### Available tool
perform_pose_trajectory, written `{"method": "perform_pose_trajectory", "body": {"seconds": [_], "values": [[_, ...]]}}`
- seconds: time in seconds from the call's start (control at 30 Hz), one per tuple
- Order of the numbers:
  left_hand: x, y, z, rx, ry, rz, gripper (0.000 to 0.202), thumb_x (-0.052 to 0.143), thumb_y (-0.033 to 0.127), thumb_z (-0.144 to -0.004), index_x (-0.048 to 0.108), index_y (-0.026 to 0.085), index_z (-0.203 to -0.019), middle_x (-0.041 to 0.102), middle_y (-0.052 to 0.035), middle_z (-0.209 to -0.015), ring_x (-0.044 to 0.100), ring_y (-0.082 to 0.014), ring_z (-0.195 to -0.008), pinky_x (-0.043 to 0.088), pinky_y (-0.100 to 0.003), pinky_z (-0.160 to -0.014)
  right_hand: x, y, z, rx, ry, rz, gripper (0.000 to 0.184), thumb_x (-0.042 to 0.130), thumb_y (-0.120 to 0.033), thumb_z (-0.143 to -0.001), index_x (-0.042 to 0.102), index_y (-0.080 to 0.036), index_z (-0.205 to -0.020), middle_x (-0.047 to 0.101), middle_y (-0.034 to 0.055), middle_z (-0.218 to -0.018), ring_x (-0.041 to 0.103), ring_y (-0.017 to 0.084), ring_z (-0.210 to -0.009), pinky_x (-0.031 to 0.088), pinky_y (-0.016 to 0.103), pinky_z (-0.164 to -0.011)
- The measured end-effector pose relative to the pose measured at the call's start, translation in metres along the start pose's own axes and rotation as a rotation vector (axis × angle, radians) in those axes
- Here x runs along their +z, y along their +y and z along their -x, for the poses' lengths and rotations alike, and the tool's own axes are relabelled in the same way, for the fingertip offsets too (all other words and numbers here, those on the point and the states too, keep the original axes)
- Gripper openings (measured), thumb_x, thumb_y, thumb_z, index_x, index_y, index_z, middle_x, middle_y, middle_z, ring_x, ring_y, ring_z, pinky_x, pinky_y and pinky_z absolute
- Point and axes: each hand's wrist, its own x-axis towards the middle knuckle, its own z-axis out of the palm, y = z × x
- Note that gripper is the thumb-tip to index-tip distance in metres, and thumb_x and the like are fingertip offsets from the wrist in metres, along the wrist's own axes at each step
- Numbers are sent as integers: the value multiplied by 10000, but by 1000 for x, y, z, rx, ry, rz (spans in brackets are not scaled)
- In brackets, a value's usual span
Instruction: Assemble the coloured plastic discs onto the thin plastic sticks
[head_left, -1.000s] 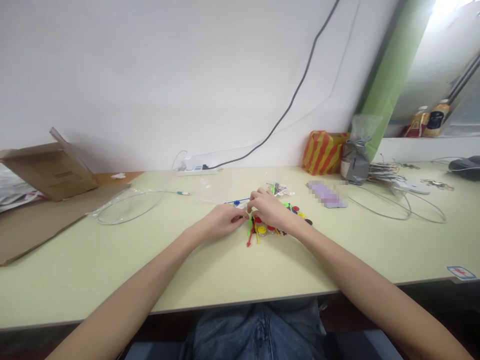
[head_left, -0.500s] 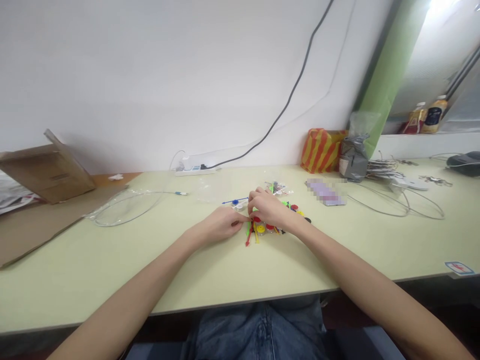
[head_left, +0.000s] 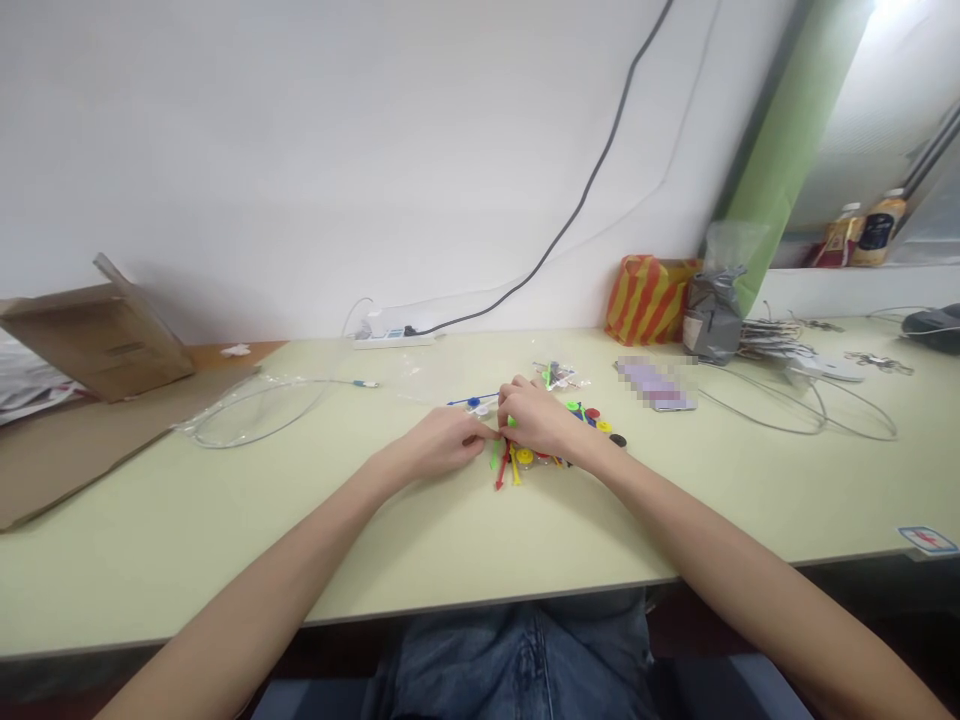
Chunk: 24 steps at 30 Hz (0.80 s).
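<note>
Both my hands meet over a small heap of coloured plastic pieces [head_left: 551, 448] in the middle of the pale green table [head_left: 465, 540]. The heap holds round red, yellow, blue and black discs and thin red, yellow and green sticks. My left hand [head_left: 442, 443] is curled, its fingertips pinched at the heap's left edge. My right hand [head_left: 541, 420] lies over the heap with fingers bent, pinching a small green piece against the left fingertips. A blue stick with a blue disc [head_left: 472, 402] lies just behind the hands.
A small clear bag of parts [head_left: 556, 376] lies behind the heap. A looped cable [head_left: 255, 412] and cardboard box [head_left: 97, 340] are at the left. A power strip [head_left: 394, 338] sits by the wall. At the right are a blurred flat item [head_left: 656, 384], striped bag [head_left: 649, 298] and cables [head_left: 810, 410].
The hands stay pinched together over the heap with only slight finger shifts. The view has drifted a little.
</note>
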Motion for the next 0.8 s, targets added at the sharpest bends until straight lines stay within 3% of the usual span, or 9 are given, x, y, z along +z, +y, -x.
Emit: {"method": "perform_pose_trajectory", "body": {"seconds": [0.13, 0.5, 0.8], "values": [[1, -2, 0, 13, 12, -44, 362, 438, 117, -821, 779, 227, -867, 572, -6, -569, 371, -134, -494, 257, -288, -552, -1, -3, 1, 14, 6, 56, 141, 663, -225, -895, 745, -188, -786, 648, 99, -1009, 502, 246, -1041, 328, 348, -835], [4, -5, 0, 4, 3, -61, 386, 435, 137, -840, 781, 242, -974, 650, -13, -618, 500, -154, -539, 329, -271, -601, -10, -17, 3, 40, 5, 123, 174, 598, -151, -889, 720, -154, -765, 675, 117, -1011, 511, 249, -1027, 333, 360, -833], [0, 0, -1, -3, -9, -54, 322, 430, 147, -832, 745, 210, -804, 598, -11, -582, 418, -140, -504, 281, -278, -572, -8, -16, 4, 44, 21, 54, 173, 609, -157, -883, 725, -156, -755, 698, 100, -922, 533, 243, -1003, 336, 350, -833]]}}
